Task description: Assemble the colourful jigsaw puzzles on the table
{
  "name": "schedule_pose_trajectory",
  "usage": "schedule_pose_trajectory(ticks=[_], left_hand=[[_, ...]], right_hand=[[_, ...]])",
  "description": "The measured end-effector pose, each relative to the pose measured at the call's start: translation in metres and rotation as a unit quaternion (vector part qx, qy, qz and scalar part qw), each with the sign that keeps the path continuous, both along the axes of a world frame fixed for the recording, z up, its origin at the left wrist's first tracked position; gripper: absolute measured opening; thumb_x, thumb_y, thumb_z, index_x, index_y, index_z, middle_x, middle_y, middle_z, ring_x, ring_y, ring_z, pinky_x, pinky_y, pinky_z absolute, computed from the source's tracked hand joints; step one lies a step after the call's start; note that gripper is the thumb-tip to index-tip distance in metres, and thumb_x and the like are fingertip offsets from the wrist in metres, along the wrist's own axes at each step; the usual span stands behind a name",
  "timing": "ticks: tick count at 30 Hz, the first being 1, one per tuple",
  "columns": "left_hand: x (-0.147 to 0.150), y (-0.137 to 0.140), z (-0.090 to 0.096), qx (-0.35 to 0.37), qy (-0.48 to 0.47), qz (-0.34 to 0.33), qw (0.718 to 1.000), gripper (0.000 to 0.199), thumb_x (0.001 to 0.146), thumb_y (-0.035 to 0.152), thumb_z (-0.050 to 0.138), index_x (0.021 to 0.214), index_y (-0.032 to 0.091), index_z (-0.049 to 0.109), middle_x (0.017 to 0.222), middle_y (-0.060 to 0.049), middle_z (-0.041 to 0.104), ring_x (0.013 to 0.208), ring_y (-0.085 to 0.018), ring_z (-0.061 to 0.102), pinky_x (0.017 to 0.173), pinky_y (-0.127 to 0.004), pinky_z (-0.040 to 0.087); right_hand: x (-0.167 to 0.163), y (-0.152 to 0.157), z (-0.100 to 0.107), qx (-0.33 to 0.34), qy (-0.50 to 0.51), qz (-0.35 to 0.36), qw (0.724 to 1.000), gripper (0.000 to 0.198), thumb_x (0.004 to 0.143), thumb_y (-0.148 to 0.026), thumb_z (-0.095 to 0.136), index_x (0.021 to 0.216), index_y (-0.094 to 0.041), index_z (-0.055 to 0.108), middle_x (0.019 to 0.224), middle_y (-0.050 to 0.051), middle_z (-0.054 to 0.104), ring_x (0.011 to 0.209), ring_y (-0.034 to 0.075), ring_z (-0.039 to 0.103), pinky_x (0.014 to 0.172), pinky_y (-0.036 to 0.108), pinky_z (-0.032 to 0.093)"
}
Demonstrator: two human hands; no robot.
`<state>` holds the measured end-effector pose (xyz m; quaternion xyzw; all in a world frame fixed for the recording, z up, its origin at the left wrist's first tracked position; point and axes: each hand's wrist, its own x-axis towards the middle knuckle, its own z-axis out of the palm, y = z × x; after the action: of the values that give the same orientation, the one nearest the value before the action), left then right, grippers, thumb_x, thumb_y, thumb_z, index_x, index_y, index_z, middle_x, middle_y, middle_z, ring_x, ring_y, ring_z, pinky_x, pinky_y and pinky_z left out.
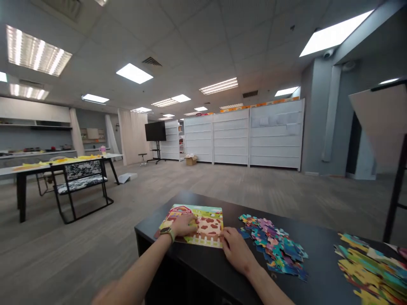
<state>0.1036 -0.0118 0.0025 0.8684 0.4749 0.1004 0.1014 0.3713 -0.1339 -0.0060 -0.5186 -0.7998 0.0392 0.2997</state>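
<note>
A farm-scene jigsaw puzzle with a brown-patched cow, a red barn and a white fence lies flat on the dark tabletop. My left hand, with a watch on its wrist, rests over the left-middle part of the puzzle. Its fingers point right, spread on the surface and covering part of the picture. Against the puzzle's lower right edge sits my right hand, fingers loosely bent and apart, fingertips touching the border. No loose piece shows in either hand. Just right of that hand lies a pile of blue, pink and teal jigsaw pieces.
Another heap of yellow and green jigsaw pieces lies at the far right of the black table. Across the carpeted floor, a chair stands by a white table at left. White shelving units line the back.
</note>
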Motion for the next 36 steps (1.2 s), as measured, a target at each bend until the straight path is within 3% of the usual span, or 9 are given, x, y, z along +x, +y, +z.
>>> schedule_pose_trajectory(ticks=[3, 7, 9, 11, 15, 18, 27, 36], left_hand=[[-0.013, 0.001, 0.016, -0.033, 0.063, -0.042, 0.997, 0.046, 0.094, 0.039, 0.067, 0.135, 0.020, 0.055, 0.144, -0.011, 0.051, 0.126, -0.031, 0.053, 0.105, -0.056, 0.043], [-0.026, 0.001, 0.024, -0.038, 0.103, -0.067, 0.992, 0.077, 0.071, 0.062, 0.079, 0.139, 0.037, 0.055, 0.146, -0.006, 0.050, 0.130, -0.036, 0.049, 0.109, -0.051, 0.038], [-0.024, -0.003, 0.018, -0.009, 0.095, -0.039, 0.995, 0.077, 0.071, 0.076, 0.068, 0.139, 0.042, 0.055, 0.140, -0.006, 0.055, 0.128, -0.037, 0.050, 0.108, -0.051, 0.037], [-0.017, -0.006, 0.006, 0.024, 0.080, 0.022, 0.996, 0.077, 0.074, 0.084, 0.054, 0.137, 0.039, 0.057, 0.136, -0.009, 0.056, 0.127, -0.042, 0.049, 0.105, -0.055, 0.036], [0.006, 0.002, -0.018, 0.068, 0.053, 0.169, 0.982, 0.089, 0.084, 0.083, 0.031, 0.140, 0.018, 0.054, 0.142, -0.023, 0.050, 0.134, -0.051, 0.038, 0.104, -0.066, 0.027], [0.012, 0.023, -0.027, 0.076, 0.043, 0.224, 0.971, 0.093, 0.082, 0.086, 0.029, 0.140, 0.018, 0.053, 0.147, -0.023, 0.046, 0.136, -0.054, 0.031, 0.103, -0.070, 0.023], [-0.014, 0.066, -0.024, 0.088, 0.036, 0.272, 0.958, 0.090, 0.078, 0.088, 0.032, 0.131, 0.020, 0.059, 0.140, -0.020, 0.054, 0.130, -0.047, 0.041, 0.100, -0.062, 0.030], [-0.017, 0.087, -0.017, 0.085, 0.043, 0.284, 0.954, 0.080, 0.080, 0.083, 0.039, 0.128, 0.023, 0.061, 0.142, -0.018, 0.054, 0.132, -0.050, 0.041, 0.098, -0.066, 0.033]], right_hand=[[0.000, -0.010, -0.003, 0.001, -0.005, -0.011, 1.000, 0.021, 0.087, -0.019, 0.052, 0.098, -0.018, 0.070, 0.112, 0.009, 0.068, 0.107, 0.024, 0.059, 0.094, 0.034, 0.045], [-0.003, 0.005, -0.004, -0.008, -0.014, -0.058, 0.998, 0.024, 0.083, -0.018, 0.056, 0.098, -0.024, 0.074, 0.111, 0.006, 0.071, 0.112, 0.026, 0.058, 0.096, 0.037, 0.042], [-0.004, 0.019, -0.005, -0.006, -0.018, -0.093, 0.995, 0.030, 0.085, -0.015, 0.052, 0.102, -0.025, 0.075, 0.122, 0.008, 0.068, 0.121, 0.029, 0.054, 0.099, 0.042, 0.040], [-0.005, 0.031, -0.006, -0.001, -0.019, -0.119, 0.993, 0.032, 0.087, -0.014, 0.050, 0.107, -0.022, 0.074, 0.129, 0.012, 0.065, 0.125, 0.032, 0.051, 0.100, 0.045, 0.039], [-0.005, 0.043, -0.008, 0.001, -0.022, -0.106, 0.994, 0.028, 0.092, -0.015, 0.047, 0.098, -0.019, 0.074, 0.108, 0.011, 0.070, 0.108, 0.027, 0.059, 0.092, 0.039, 0.045], [-0.002, 0.046, -0.012, 0.003, -0.023, -0.078, 0.997, 0.028, 0.094, -0.017, 0.044, 0.091, -0.019, 0.072, 0.098, 0.009, 0.070, 0.100, 0.025, 0.062, 0.089, 0.036, 0.047], [0.009, 0.051, -0.024, -0.005, 0.020, -0.046, 0.999, 0.025, 0.090, -0.021, 0.046, 0.095, -0.020, 0.070, 0.101, 0.009, 0.069, 0.101, 0.026, 0.062, 0.093, 0.039, 0.048], [0.002, 0.048, -0.018, -0.036, 0.010, -0.065, 0.997, 0.023, 0.086, -0.016, 0.049, 0.094, -0.023, 0.069, 0.102, 0.007, 0.067, 0.098, 0.025, 0.061, 0.086, 0.037, 0.047]])
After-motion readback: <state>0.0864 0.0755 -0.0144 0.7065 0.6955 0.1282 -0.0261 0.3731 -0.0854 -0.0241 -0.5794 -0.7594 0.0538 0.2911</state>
